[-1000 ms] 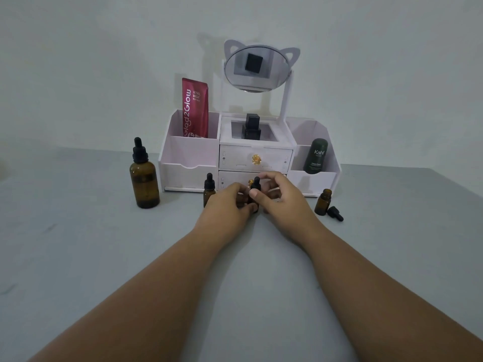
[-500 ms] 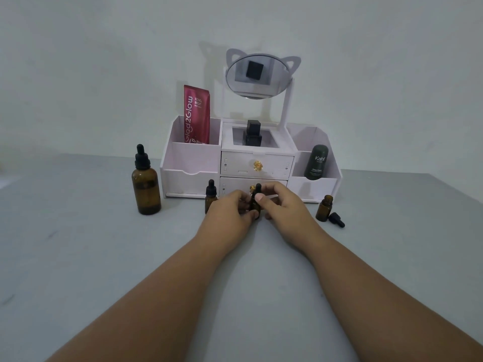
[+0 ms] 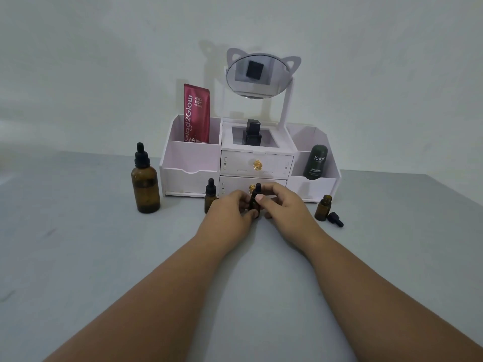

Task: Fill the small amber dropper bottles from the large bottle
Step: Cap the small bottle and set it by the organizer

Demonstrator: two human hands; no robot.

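Observation:
Both my hands meet at the middle of the table around one small amber dropper bottle (image 3: 255, 199). My left hand (image 3: 230, 214) grips its body and my right hand (image 3: 281, 203) pinches its black dropper cap. A second small amber bottle (image 3: 210, 195) with its cap on stands just left of my left hand. A third small bottle (image 3: 323, 208) stands uncapped to the right, its black dropper cap (image 3: 335, 219) lying beside it. The large amber dropper bottle (image 3: 145, 181) stands capped at the left.
A white organiser (image 3: 192, 163) with two drawers and a cat-ear mirror (image 3: 257, 74) stands against the wall behind the bottles. It holds a red tube (image 3: 196, 113), a black perfume bottle (image 3: 252, 133) and a dark green Kahf bottle (image 3: 315, 162).
My hands stay on the same small bottle with only slight finger shifts. The view has tilted a little, so everything sits lower in the frame.

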